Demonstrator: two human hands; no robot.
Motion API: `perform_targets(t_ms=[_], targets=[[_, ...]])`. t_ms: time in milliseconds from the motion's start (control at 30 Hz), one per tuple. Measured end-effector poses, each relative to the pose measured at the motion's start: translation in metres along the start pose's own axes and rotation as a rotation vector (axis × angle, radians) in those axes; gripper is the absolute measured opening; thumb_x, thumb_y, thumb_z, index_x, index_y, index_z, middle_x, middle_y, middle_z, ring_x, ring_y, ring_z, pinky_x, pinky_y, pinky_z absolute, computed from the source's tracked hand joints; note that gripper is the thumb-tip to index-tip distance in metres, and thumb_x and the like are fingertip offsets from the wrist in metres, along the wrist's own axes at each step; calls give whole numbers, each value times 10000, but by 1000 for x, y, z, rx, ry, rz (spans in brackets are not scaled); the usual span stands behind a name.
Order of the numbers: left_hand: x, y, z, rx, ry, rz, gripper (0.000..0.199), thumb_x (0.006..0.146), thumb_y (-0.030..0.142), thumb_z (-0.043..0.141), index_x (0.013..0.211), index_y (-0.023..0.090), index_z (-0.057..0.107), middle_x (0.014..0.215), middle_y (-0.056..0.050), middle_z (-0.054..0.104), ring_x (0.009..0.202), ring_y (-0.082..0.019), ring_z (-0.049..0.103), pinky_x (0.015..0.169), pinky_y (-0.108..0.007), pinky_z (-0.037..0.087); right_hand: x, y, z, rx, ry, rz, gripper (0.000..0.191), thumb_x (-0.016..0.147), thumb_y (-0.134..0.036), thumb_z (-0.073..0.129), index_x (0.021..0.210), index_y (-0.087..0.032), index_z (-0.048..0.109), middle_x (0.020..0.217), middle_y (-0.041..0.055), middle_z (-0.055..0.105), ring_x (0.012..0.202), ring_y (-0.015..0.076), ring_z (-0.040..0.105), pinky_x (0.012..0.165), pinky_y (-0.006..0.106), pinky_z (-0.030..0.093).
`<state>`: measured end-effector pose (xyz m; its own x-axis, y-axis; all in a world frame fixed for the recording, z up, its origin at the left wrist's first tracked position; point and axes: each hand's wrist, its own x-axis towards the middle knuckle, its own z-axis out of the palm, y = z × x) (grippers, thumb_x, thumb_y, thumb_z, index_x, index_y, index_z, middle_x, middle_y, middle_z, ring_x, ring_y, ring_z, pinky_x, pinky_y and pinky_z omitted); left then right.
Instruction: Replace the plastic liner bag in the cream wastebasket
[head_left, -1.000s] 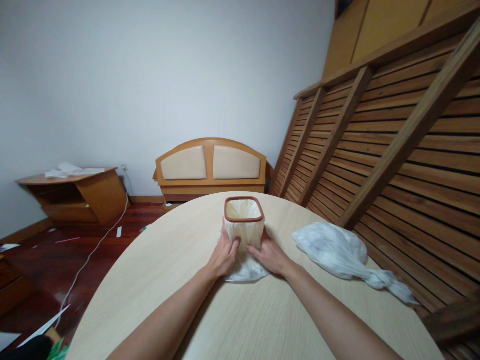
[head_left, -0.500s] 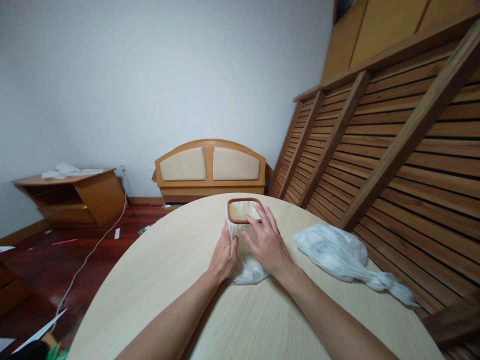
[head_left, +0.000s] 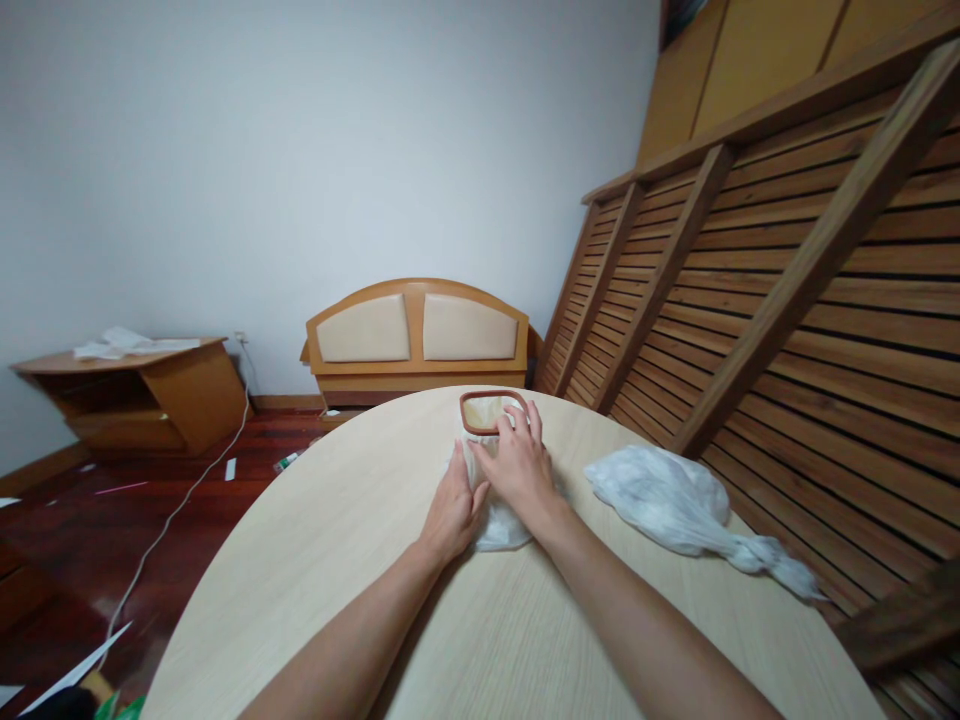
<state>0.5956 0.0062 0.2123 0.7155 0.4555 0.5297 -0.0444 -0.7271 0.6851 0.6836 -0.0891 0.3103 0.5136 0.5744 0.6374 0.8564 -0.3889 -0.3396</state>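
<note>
While the left hand (head_left: pixel 452 505) lies against the left side of a small bin (head_left: pixel 463 412), its fingers and thumb are apart, cupped along the wall. The right hand (head_left: pixel 520 460) reaches over the near side, its fingers spread and bent over the brown rim (head_left: pixel 491 394), the thumb apart from them and outside the bin; whether they pinch the rim I cannot tell. The bin stands upright on the round, pale surface (head_left: pixel 315 560), between and just ahead of the two hands. White plastic (head_left: pixel 501 532) covers its outside and lies loose on the surface below the right fingers. A knotted white bag (head_left: pixel 660 495) rests well to the right of the right fingers, its twisted end pointing away from them. Beyond the fingers is a headboard (head_left: pixel 416 290), and farther right a slatted wooden frame (head_left: pixel 757 325) leans.
</note>
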Motion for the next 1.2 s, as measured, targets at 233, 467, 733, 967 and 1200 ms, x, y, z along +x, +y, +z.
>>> perform_targets(t_ms=[233, 467, 733, 967, 1200], targets=[[-1, 2, -3, 196, -11, -99, 739, 982, 382, 409, 1559, 41, 97, 1644, -210, 195, 1529, -264, 203, 1252, -440, 210, 43, 52, 16, -46, 32, -19, 332, 835, -470, 677, 970, -166, 659, 1145, 159, 640, 1349, 346, 374, 1120, 472, 365], [-1, 6, -8, 403, -123, -117, 530, 1014, 374, 347, 1433, 62, 435, 1429, -224, 541, 1343, -299, 508, 1147, -475, 386, 83, 99, 8, -78, 90, -41, 370, 829, -505, 668, 971, -164, 668, 1112, 169, 646, 1237, 344, 451, 1084, 477, 385], [-1, 11, -11, 493, -227, -44, 384, 1026, 373, 359, 1131, 219, 695, 1322, -94, 651, 1294, -241, 542, 1175, -444, 349, 105, 164, -8, -115, 191, -82, 421, 840, -569, 631, 966, -168, 655, 1146, 190, 623, 1313, 369, 375, 1111, 505, 345], [0, 9, -10, 527, -232, -51, 399, 1029, 379, 352, 1160, 221, 694, 1338, -92, 645, 1298, -243, 541, 1166, -446, 365, 91, 213, -7, -145, 232, -70, 461, 831, -645, 581, 891, -191, 637, 1076, 188, 612, 1252, 386, 408, 1079, 538, 353], [-1, 11, -10, 538, -238, -49, 401, 1024, 372, 352, 1170, 210, 688, 1349, -96, 636, 1309, -254, 526, 1164, -450, 365, 75, 233, -10, -144, 224, -67, 495, 815, -668, 569, 940, -192, 627, 1064, 171, 601, 1138, 354, 483, 1045, 519, 381]])
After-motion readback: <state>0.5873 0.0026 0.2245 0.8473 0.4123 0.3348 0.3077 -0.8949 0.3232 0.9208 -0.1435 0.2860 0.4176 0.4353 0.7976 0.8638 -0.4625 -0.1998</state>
